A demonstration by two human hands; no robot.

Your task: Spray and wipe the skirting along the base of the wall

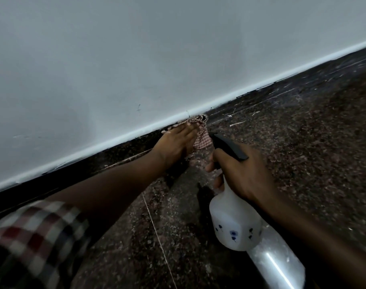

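Note:
A dark granite skirting [123, 146] runs along the base of the pale wall [157, 59], slanting up to the right. My left hand [175, 142] lies flat on a red-and-white checked cloth [201, 134], pressing it against the skirting. Part of the cloth hangs out past my fingers. My right hand [240, 174] grips the neck of a white translucent spray bottle [234, 224] with a black trigger head [228, 146]. Its nozzle points toward the cloth and skirting. The bottle hangs just above the floor.
Speckled dark granite floor [303, 142] with pale grout lines fills the right and bottom. White scuffs and paint flecks lie near the skirting at right. A bright reflection shows on the floor under the bottle. My checked sleeve [31, 236] is at lower left.

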